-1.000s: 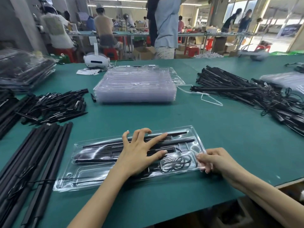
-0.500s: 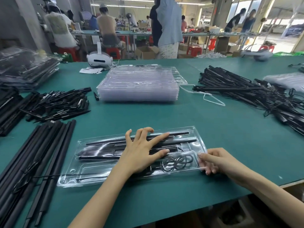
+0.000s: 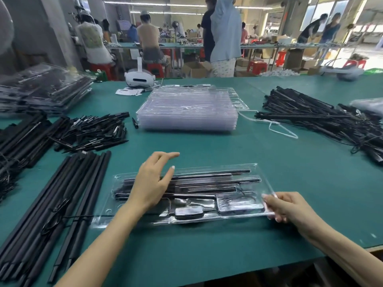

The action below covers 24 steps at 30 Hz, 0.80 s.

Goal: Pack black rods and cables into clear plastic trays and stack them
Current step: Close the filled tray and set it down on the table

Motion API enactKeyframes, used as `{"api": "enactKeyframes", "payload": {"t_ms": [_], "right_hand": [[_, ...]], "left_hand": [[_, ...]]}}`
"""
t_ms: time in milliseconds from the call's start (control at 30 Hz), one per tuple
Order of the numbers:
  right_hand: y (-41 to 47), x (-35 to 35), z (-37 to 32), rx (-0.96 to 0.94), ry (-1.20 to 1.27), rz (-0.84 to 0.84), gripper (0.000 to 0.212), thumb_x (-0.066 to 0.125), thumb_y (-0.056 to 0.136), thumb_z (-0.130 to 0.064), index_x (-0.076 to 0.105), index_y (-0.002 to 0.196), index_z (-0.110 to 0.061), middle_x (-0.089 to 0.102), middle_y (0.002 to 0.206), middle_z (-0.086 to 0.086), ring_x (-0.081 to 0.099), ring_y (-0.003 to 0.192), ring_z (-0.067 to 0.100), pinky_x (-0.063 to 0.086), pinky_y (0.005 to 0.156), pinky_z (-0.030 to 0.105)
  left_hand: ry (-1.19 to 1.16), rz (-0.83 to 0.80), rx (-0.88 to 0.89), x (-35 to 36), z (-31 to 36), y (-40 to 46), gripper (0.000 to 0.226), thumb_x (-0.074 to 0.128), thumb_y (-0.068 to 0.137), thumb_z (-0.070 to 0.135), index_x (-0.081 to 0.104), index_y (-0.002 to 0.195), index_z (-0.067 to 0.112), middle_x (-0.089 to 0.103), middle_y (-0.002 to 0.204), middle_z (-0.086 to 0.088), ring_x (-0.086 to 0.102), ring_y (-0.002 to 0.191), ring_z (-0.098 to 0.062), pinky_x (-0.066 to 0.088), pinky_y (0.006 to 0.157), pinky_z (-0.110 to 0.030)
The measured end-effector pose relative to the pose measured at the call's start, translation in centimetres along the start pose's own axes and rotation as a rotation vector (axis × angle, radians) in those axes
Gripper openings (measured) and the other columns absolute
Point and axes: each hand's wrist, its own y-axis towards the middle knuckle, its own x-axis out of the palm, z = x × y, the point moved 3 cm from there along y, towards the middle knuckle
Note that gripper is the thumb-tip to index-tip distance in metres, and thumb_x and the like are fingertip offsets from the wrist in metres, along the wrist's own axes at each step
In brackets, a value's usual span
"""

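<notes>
A clear plastic tray [image 3: 261,172] lies on the green table in front of me, packed with black rods [image 3: 207,179] and a coiled cable [image 3: 238,201]. My left hand [image 3: 151,181] hovers over the tray's left half with fingers relaxed and lifted, holding nothing. My right hand [image 3: 290,206] pinches the tray's right edge between thumb and fingers. Long black rods [image 3: 51,214] lie in a row at the near left.
A stack of empty clear trays [image 3: 186,108] stands mid-table. Small black parts [image 3: 91,131] are heaped at the left, cabled rods [image 3: 323,121] at the right. Packed trays [image 3: 41,90] are stacked far left. A white headset [image 3: 138,78] sits behind. People work at tables beyond.
My left hand has lifted off the tray and its fingers have drawn back to the left. My right hand keeps its hold on the tray's right edge.
</notes>
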Motion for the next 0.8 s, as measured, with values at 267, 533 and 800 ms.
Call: {"api": "enactKeyframes", "payload": {"t_ms": [267,533,800], "right_hand": [[0.0,0.2,0.3,0.046,0.023,0.016,0.035,0.058,0.093,-0.016,0.055,0.067,0.007,0.05,0.055,0.017,0.06,0.047,0.018,0.044,0.043,0.013],[0.5,3.3,-1.6,0.15,0.756,-0.136,0.047,0.062,0.078,-0.023,0.046,0.122,-0.02,0.063,0.111,0.023,0.064,0.102,0.042,0.056,0.081,0.047],[4.5,8.0,-4.7,-0.004,0.963,-0.035,0.031,0.062,0.069,-0.008,0.058,0.099,-0.01,0.068,0.086,-0.005,0.062,0.091,0.006,0.045,0.094,0.028]], "left_hand": [[0.471,-0.269,-0.088,0.9,-2.5,-0.9,0.037,0.03,0.099,0.047,0.046,0.124,0.026,0.047,0.118,0.01,0.041,0.117,-0.011,0.015,0.107,-0.035],[0.46,-0.329,-0.181,0.4,-2.6,1.4,0.037,0.038,0.095,0.055,0.042,0.108,0.021,0.048,0.11,0.005,0.044,0.108,-0.017,0.027,0.084,-0.035],[0.213,-0.492,-0.292,-0.3,-1.8,3.6,0.057,0.056,0.067,0.077,0.037,0.067,0.023,0.039,0.057,0.013,0.04,0.059,-0.011,0.028,0.056,-0.03]]}}
